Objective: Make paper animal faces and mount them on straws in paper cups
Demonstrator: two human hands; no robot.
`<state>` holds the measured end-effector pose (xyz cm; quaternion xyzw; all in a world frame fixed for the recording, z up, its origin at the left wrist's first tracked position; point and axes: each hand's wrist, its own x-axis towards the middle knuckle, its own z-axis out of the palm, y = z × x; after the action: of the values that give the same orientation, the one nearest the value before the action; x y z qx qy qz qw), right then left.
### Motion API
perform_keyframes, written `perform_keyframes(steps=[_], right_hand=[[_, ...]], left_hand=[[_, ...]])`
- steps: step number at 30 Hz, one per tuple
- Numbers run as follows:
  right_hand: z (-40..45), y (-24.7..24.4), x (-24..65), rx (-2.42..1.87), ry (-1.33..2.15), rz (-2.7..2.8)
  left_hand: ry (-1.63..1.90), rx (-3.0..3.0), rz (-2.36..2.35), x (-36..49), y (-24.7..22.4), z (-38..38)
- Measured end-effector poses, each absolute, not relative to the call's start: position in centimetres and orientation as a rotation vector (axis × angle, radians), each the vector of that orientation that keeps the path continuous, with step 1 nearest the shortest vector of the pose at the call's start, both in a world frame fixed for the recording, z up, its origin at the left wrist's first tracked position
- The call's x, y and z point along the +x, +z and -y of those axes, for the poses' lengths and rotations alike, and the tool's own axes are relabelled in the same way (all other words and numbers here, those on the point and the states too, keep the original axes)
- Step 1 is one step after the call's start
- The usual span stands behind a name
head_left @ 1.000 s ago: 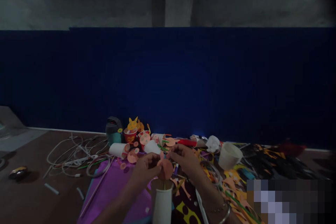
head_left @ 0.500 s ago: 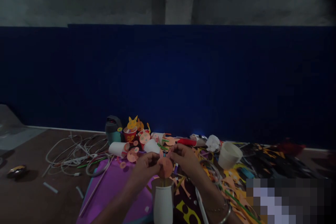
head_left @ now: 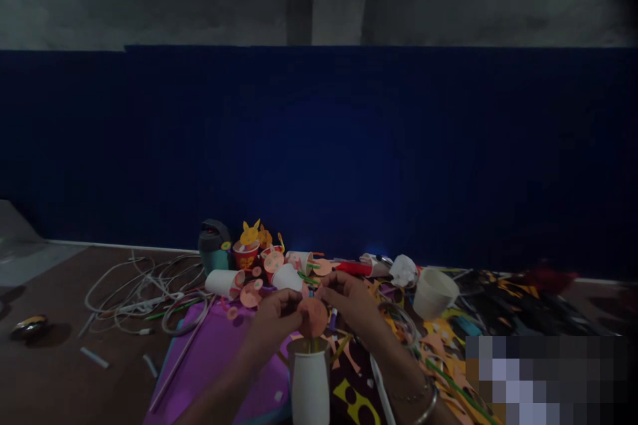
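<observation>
An orange paper disc (head_left: 315, 317) with ear-like pieces at its top stands above a paper cup (head_left: 310, 385), and a thin stem seems to run from it down into the cup. My left hand (head_left: 276, 319) pinches the disc's left edge between thumb and fingers. At the upper right, my right hand (head_left: 346, 299) has its fingertips closed on an ear piece of the same cutout. Brown strips stick out on both sides of the cup. The fingertips partly cover the ears.
Behind the hands are red cups (head_left: 246, 255) with paper animal faces, a tipped white cup (head_left: 224, 283) and a teal bottle (head_left: 214, 249). Purple sheets (head_left: 214, 365) lie left, beside white cables (head_left: 144, 292). A cream cup (head_left: 435, 293) and paper scraps (head_left: 443, 358) are right.
Both hands keep their hold on the orange paper cutout in nearly the same pose. Only a very slight shift of the whole view shows.
</observation>
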<state>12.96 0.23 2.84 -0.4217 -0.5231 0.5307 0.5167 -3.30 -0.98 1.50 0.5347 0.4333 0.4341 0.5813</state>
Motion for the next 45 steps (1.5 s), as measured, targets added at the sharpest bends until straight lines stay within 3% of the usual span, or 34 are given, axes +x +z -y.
perform_keyframes(steps=[45], right_hand=[[0.3, 3.0, 13.4, -0.955, 1.23, 1.368]], left_hand=[[0.959, 1.346, -1.023, -3.5, -0.3, 0.3]])
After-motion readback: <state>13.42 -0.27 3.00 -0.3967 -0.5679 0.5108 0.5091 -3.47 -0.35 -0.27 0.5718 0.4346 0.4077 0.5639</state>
